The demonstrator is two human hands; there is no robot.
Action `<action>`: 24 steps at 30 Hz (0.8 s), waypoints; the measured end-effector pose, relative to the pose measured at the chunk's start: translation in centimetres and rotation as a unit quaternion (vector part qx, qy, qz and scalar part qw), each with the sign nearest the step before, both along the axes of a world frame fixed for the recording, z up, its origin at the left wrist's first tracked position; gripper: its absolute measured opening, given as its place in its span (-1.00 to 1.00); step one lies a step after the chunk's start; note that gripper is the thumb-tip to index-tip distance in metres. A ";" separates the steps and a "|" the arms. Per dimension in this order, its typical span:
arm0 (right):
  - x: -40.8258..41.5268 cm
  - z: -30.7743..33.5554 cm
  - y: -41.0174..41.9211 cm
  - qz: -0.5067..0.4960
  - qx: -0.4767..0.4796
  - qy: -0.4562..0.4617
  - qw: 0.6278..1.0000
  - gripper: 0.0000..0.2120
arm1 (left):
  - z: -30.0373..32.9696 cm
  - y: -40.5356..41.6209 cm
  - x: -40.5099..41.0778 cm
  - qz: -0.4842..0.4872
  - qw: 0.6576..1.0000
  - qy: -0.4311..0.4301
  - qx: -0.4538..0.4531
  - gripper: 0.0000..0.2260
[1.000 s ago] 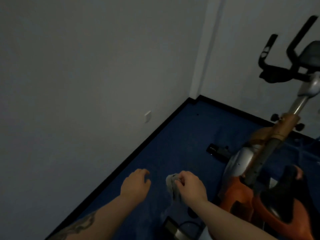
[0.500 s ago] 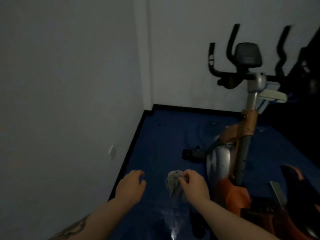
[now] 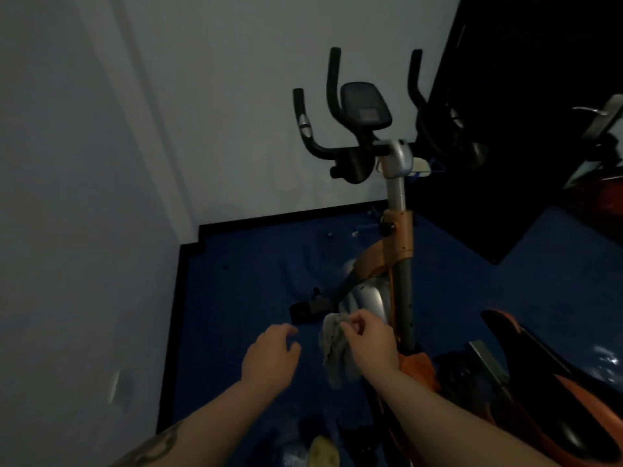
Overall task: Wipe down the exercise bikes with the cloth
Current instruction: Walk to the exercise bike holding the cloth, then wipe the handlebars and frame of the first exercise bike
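One grey cloth [image 3: 335, 352] in right hand [image 3: 369, 345], beside exercise bike [image 3: 396, 230]

- The exercise bike [image 3: 394, 251] is standing on the floor [image 3: 242, 284] before the back wall [image 3: 236, 96].
- The cloth [image 3: 335, 345] is hanging from the right hand [image 3: 369, 342], just right of the left hand [image 3: 271, 355].
- A second bike [image 3: 600, 129] is standing far right.

light: pretty dim, bluish cast overall
darkest: upper right, near black
glare: wet-looking shine on floor [image 3: 606, 362] lower right
edges: wide-angle bend, soft detail
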State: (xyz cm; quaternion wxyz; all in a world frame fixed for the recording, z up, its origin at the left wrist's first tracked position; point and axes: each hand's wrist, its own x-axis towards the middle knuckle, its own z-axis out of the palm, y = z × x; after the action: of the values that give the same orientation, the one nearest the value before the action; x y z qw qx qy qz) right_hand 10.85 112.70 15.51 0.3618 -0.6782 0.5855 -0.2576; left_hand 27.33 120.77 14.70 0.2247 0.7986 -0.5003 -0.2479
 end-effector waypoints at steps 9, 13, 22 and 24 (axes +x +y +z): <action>1.9 3.1 -13.3 -0.083 -0.026 -0.114 0.990 -0.87 | 3.4 -17.4 -0.1 -0.066 0.995 -0.013 -0.079 -0.71; 2.6 5.7 -18.5 -0.087 -0.033 -0.177 0.980 -0.92 | 6.0 -23.7 0.2 -0.062 0.984 0.042 -0.160 -0.72; 5.7 14.2 -28.2 -0.109 -0.116 -0.305 0.939 -0.97 | 11.8 -33.7 4.0 -0.016 0.918 0.146 -0.368 -0.76; 7.3 15.4 -29.9 -0.094 -0.142 -0.310 0.935 -0.95 | 12.4 -35.7 5.0 0.010 0.903 0.182 -0.388 -0.79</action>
State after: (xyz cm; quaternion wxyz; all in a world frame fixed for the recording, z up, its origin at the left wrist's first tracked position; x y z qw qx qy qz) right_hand 18.17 82.78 30.86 0.3993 -0.5511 0.4622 -0.5686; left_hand 32.31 85.09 27.08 0.6065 0.5944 -0.4990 -0.1727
